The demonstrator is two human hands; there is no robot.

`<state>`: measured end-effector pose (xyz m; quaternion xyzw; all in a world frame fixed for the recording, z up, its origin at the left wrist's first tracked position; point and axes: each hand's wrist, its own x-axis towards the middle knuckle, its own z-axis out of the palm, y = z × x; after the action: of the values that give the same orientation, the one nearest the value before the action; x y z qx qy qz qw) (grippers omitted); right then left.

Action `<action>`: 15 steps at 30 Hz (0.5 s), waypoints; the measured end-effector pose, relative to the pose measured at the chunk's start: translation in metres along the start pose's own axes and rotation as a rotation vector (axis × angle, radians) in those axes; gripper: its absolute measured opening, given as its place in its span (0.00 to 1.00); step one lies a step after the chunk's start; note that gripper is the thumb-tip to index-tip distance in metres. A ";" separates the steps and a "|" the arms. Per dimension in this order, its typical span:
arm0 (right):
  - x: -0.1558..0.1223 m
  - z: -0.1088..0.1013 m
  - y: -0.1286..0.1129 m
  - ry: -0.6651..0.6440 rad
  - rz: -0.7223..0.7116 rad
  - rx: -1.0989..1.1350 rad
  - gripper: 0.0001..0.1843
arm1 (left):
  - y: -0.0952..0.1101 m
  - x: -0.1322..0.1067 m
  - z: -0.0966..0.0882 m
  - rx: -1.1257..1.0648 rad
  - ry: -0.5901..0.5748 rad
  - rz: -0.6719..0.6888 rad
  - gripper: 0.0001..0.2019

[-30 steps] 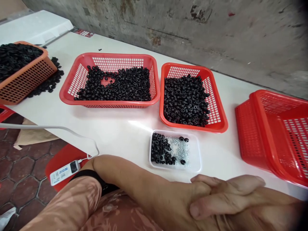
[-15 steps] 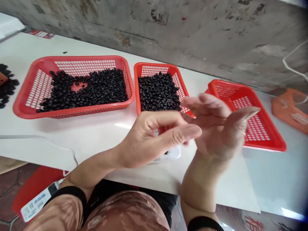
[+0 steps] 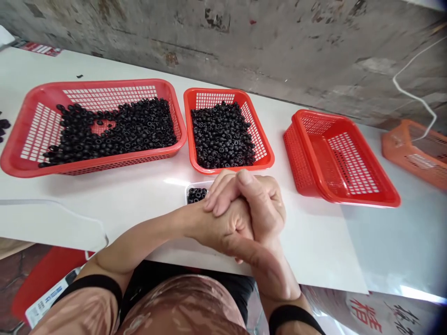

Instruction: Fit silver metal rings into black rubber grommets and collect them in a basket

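Observation:
My two hands are clasped together above the front of the white table. My right hand (image 3: 263,200) is closed over the back of my left hand, its fingers wrapped across it. My left hand (image 3: 226,228) presses against my right hand, with its thumb lying along the right wrist; most of its other fingers are hidden. Behind them, partly covered, sits a small clear plastic box (image 3: 187,191) with small black rings (image 3: 197,194) in it. Just beyond stands a red basket (image 3: 267,163) filled with similar black rings (image 3: 223,135).
A wider red basket (image 3: 21,160), also holding many black rings, stands at the left. Stacked red baskets (image 3: 380,202) stand at the right, with an orange basket (image 3: 401,139) farther over. A white cable (image 3: 77,214) crosses the table's left side. A grey wall (image 3: 244,46) runs behind.
My hands were apart, the right one open with its palm showing and the left loosely curled. They have come together into a clasp. The view has shifted slightly right.

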<state>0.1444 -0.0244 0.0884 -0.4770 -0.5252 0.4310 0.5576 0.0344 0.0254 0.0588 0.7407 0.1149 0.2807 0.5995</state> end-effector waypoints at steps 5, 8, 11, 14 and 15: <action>0.003 0.020 0.011 0.123 -0.082 0.129 0.33 | 0.001 0.009 0.005 -0.112 -0.146 0.214 0.32; 0.009 0.016 0.012 0.194 -0.083 0.036 0.29 | -0.004 0.009 0.006 -0.096 0.021 0.235 0.33; 0.014 -0.001 0.012 0.331 -0.141 -0.091 0.14 | 0.000 0.013 -0.001 -0.137 0.310 0.170 0.31; 0.011 -0.027 0.020 0.483 -0.258 -0.487 0.08 | 0.013 0.014 -0.015 -0.193 0.519 0.105 0.24; 0.009 -0.036 0.025 0.459 -0.209 -0.598 0.09 | 0.017 0.013 -0.019 -0.204 0.539 0.117 0.22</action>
<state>0.1812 -0.0146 0.0653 -0.6462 -0.5352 0.0820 0.5378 0.0316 0.0436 0.0812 0.5805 0.1985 0.5116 0.6016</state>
